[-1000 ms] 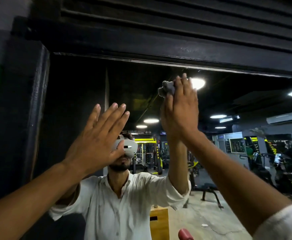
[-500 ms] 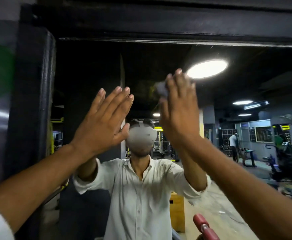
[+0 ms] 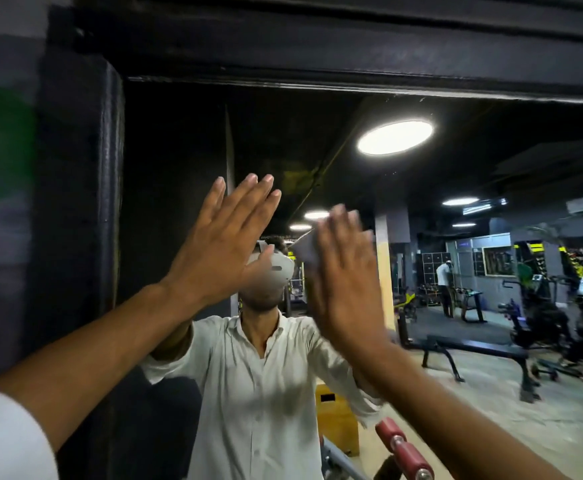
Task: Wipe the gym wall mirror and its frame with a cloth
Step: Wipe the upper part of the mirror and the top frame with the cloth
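Observation:
The wall mirror (image 3: 456, 271) fills the view, edged by a black frame (image 3: 317, 60) along the top and a black padded post (image 3: 78, 202) on the left. My right hand (image 3: 348, 282) presses a small grey cloth (image 3: 305, 252) flat against the glass with straight fingers; only the cloth's left edge shows past my palm. My left hand (image 3: 220, 244) rests flat on the mirror to the left of it, fingers straight and together, holding nothing. Both hands are blurred a little.
The glass reflects a person in a white shirt and headset, a yellow box (image 3: 336, 420), a bench (image 3: 473, 351), gym machines at right and round ceiling lights (image 3: 395, 136). A red padded roller (image 3: 400, 448) juts up at the bottom.
My right hand has slid the cloth down the glass from near the top frame to face height. My left hand has stayed flat on the mirror. My view has tilted and shifted.

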{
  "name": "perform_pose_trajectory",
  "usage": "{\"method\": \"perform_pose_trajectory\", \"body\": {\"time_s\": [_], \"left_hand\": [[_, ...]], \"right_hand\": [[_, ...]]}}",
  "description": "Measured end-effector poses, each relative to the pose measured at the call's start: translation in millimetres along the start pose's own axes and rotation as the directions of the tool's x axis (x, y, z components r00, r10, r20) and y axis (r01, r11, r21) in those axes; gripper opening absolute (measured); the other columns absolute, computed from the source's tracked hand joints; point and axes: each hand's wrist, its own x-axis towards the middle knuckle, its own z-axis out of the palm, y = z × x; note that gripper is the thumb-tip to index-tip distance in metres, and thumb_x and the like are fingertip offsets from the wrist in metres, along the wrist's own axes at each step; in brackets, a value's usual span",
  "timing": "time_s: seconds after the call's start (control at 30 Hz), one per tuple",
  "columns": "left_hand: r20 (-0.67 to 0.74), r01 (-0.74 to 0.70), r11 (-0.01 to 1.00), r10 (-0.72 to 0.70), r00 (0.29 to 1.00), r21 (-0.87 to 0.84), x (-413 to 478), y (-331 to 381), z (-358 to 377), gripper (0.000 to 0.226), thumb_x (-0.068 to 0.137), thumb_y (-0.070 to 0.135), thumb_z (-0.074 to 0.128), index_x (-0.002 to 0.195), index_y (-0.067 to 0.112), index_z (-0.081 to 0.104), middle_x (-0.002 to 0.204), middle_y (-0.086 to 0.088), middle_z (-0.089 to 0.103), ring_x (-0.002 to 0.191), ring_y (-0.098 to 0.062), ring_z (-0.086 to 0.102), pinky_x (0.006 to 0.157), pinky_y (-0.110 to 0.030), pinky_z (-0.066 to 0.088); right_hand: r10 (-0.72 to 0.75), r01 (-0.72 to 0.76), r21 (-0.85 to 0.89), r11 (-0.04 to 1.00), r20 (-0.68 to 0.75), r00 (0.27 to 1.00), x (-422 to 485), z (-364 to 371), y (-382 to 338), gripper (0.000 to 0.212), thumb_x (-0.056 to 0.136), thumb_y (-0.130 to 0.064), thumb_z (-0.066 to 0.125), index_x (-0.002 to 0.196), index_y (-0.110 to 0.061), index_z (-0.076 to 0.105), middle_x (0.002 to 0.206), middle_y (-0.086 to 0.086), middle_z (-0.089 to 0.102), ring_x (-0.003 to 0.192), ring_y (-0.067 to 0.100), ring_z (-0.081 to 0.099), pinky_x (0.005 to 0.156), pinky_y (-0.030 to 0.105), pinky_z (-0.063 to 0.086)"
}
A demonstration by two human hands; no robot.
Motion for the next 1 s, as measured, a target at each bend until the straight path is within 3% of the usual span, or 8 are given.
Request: {"method": "perform_pose_trajectory", "body": {"time_s": [0.13,0.3,0.37,0.57,0.67,0.8,0.9,1.0], "left_hand": [[0.047,-0.067,0.998,0.066,0.997,0.004,-5,-31,-10,0.076,0.104,0.050,0.036,0.169,0.012,0.023,0.177,-0.014,0.015,0.165,-0.030,0.012,0.132,-0.058,0.013],[0.067,-0.071,0.995,0.066,0.996,0.072,-27,-80,-20,0.078,0.103,0.053,0.036,0.169,0.014,0.024,0.178,-0.012,0.016,0.165,-0.031,0.014,0.131,-0.058,0.016],[0.065,-0.052,0.996,0.047,0.997,0.075,-32,-90,-23,0.079,0.102,0.053,0.036,0.170,0.013,0.023,0.178,-0.011,0.015,0.165,-0.030,0.013,0.132,-0.057,0.014],[0.044,-0.003,0.996,-0.001,0.999,0.092,-29,-114,-29,0.082,0.101,0.055,0.034,0.168,0.009,0.028,0.176,-0.014,0.022,0.163,-0.032,0.020,0.132,-0.057,0.011],[-0.023,0.178,0.981,-0.177,0.984,0.071,-26,-147,-33,0.081,0.098,0.054,0.035,0.164,0.005,0.036,0.173,-0.016,0.030,0.161,-0.034,0.024,0.130,-0.061,0.011],[-0.069,0.284,0.958,-0.281,0.957,0.034,-31,-158,-30,0.081,0.099,0.050,0.036,0.165,0.004,0.031,0.176,-0.013,0.023,0.164,-0.029,0.015,0.132,-0.057,0.009],[-0.087,0.316,0.949,-0.316,0.945,-0.011,-33,-155,-27,0.084,0.098,0.049,0.037,0.167,0.002,0.025,0.177,-0.014,0.015,0.165,-0.027,0.010,0.134,-0.050,0.006],[-0.102,0.331,0.943,-0.334,0.937,-0.044,-33,-158,-26,0.085,0.098,0.049,0.037,0.167,0.002,0.022,0.177,-0.014,0.014,0.165,-0.027,0.011,0.134,-0.045,0.004]], "right_hand": [[-0.395,0.414,-0.078,0.907,0.180,0.901,0,2,-9,0.068,0.109,-0.034,0.043,0.167,-0.012,0.016,0.176,0.010,0.005,0.163,0.024,0.000,0.132,0.050,0.004],[0.178,-0.182,-0.027,0.983,-0.124,0.976,79,-3,0,0.061,0.113,-0.039,0.024,0.168,-0.013,0.016,0.177,0.006,0.006,0.163,0.018,-0.003,0.131,0.050,0.008],[0.210,-0.215,-0.030,0.976,-0.130,0.969,84,9,-29,0.063,0.113,-0.042,0.021,0.168,-0.012,0.012,0.177,0.007,0.000,0.163,0.020,-0.008,0.132,0.049,0.004],[-0.313,0.322,-0.094,0.942,0.104,0.944,72,13,-46,0.064,0.112,-0.043,0.031,0.168,-0.015,0.019,0.176,0.005,0.007,0.163,0.019,-0.001,0.132,0.047,0.005],[0.010,-0.016,-0.096,0.995,-0.063,0.998,113,-2,-11,0.063,0.111,-0.044,0.027,0.167,-0.015,0.023,0.176,0.006,0.013,0.163,0.019,0.005,0.132,0.043,0.000],[0.362,-0.369,-0.005,0.929,-0.178,0.915,175,-10,-9,0.065,0.111,-0.042,0.027,0.167,-0.010,0.019,0.176,0.012,0.010,0.163,0.026,0.003,0.132,0.045,0.002],[0.420,-0.423,0.030,0.906,-0.200,0.885,206,3,-52,0.070,0.111,-0.048,0.029,0.166,-0.007,0.019,0.175,0.017,0.009,0.162,0.033,0.004,0.131,0.050,0.006],[0.245,-0.250,-0.010,0.968,-0.170,0.955,209,30,-117,0.071,0.111,-0.054,0.020,0.167,-0.011,0.015,0.176,0.013,0.003,0.163,0.030,-0.002,0.132,0.049,0.001]]}}
